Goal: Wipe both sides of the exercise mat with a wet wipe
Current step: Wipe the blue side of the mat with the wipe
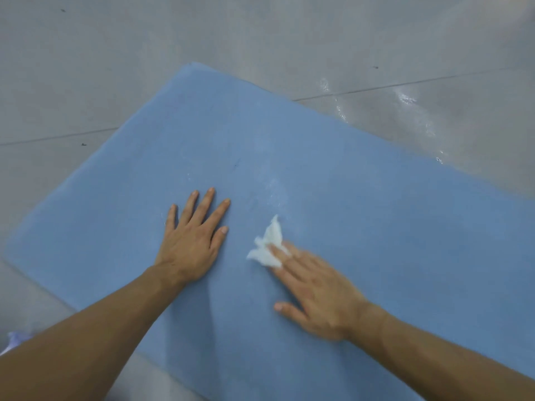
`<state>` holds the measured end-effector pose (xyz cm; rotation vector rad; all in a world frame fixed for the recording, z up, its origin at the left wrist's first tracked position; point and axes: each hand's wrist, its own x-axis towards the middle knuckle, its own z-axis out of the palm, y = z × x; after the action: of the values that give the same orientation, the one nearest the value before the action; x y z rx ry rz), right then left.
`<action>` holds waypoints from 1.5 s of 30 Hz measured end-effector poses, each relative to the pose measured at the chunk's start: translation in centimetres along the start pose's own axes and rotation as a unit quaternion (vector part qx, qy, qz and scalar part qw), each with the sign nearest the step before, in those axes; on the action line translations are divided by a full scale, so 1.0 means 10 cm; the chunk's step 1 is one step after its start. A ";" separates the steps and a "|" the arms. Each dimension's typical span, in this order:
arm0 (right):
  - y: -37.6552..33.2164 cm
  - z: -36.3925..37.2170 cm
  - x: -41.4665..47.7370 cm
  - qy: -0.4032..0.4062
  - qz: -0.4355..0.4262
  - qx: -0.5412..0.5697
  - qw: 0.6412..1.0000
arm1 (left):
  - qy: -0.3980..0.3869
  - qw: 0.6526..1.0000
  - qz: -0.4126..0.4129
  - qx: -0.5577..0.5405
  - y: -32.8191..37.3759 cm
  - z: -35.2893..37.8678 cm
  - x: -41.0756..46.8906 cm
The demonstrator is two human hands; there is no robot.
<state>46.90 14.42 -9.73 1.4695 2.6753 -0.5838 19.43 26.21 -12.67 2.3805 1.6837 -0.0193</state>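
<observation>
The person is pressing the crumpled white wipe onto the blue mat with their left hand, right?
No, the hand is wrong. The right hand presses the crumpled white wet wipe onto the flat blue foam exercise mat with straight fingers. The left hand only rests flat on the mat, beside the wipe. The head view shows this.

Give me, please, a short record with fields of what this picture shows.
mat: flat blue foam exercise mat, lying on the grey tiled floor
left hand: flat on the mat, fingers spread
right hand: blurred, straight fingers pressing a crumpled white wet wipe onto the mat
wipe position: right of the left hand, apart from it
floor marks: shiny streaks beyond the mat's far right edge
</observation>
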 end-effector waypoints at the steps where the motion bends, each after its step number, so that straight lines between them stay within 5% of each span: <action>1: -0.12 0.08 -0.09 -0.007 -0.034 -0.019 0.999 | -0.003 1.000 0.003 -0.001 0.01 0.00 -0.02; 6: -0.19 0.28 -0.37 0.021 -0.081 -0.103 0.991 | -0.018 1.000 0.018 -0.004 0.07 -0.03 -0.12; 13: 0.57 -0.06 -0.18 0.086 0.178 -0.063 0.978 | -0.028 0.999 0.014 -0.011 0.15 -0.03 -0.17; 16: 0.61 -0.13 -0.14 0.089 0.207 -0.003 0.974 | -0.027 0.999 0.013 -0.015 0.16 -0.03 -0.18; 23: -0.09 0.18 -0.34 0.036 0.051 0.019 0.998 | -0.032 0.999 0.028 -0.020 0.25 -0.01 -0.20; 30: -0.41 0.43 -0.75 0.035 -0.078 -0.096 0.992 | -0.036 0.999 0.034 -0.016 0.28 -0.01 -0.22; 41: 0.90 -0.05 -0.52 0.105 0.262 -0.022 0.959 | -0.044 0.998 0.045 -0.028 0.39 -0.02 -0.23; 45: 0.80 -0.01 -0.57 0.059 0.244 0.006 0.968 | -0.040 0.998 0.044 -0.026 0.40 0.00 -0.24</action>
<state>56.63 13.73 -10.97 2.1216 2.2411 -0.4840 22.38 22.70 -11.62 2.3800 1.5240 -0.0543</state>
